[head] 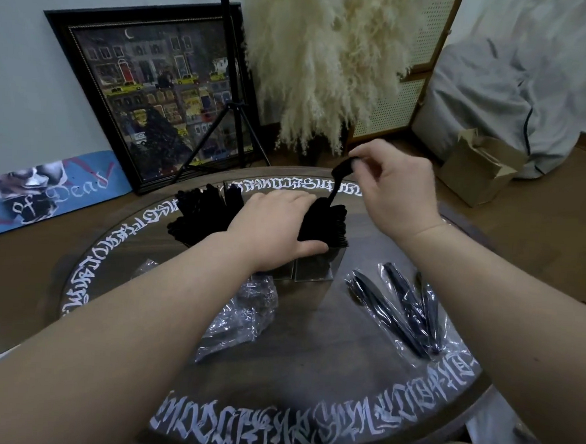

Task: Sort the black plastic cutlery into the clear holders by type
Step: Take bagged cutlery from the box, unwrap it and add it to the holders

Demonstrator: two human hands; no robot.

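The right hand (pixel 394 190) pinches one black plastic piece (pixel 339 180) above the clear holder (pixel 316 269) at the round table's (pixel 310 360) middle. The left hand (pixel 277 227) lies flat, fingers straight, on the black cutlery (pixel 332 224) standing there; more wrapped pieces (pixel 406 311) lie right.

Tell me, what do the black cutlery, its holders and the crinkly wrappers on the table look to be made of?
The cutlery looks like matte black plastic, dull with hardly any glare. The holders seem to be clear rigid plastic or acrylic, see-through with flat reflective walls. The wrappers look like thin clear plastic film, crumpled and glinting.

bare forearms, thin bracelet (pixel 451 225) on right wrist
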